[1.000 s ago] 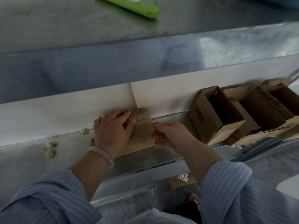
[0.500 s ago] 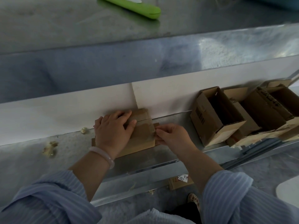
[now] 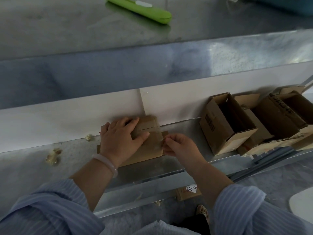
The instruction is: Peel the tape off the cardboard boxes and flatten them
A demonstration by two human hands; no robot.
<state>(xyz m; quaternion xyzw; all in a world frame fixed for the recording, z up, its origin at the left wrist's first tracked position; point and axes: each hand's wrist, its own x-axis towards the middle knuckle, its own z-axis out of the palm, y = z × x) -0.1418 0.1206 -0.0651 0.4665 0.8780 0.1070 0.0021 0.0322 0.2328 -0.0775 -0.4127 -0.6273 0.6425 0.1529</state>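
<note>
A small taped cardboard box [image 3: 149, 141] lies on the lower metal shelf [image 3: 152, 168], against a white back panel. My left hand [image 3: 118, 139] presses flat on its top, fingers spread. At the box's right edge my right hand [image 3: 179, 145] pinches the end of a clear tape strip [image 3: 160, 135] that runs over the box. A flat piece of cardboard sticks out under the box on both sides.
Several open cardboard boxes [image 3: 227, 122] stand on the shelf to the right. A green utility knife [image 3: 140, 9] lies on the upper metal tabletop [image 3: 67, 31]. Balled tape scraps [image 3: 53, 156] sit at the left. A labelled cardboard piece [image 3: 188, 192] lies on the floor below.
My right hand has shifted slightly down and right at the box's edge, pinching the tape end. My left hand stays pressed on the box.
</note>
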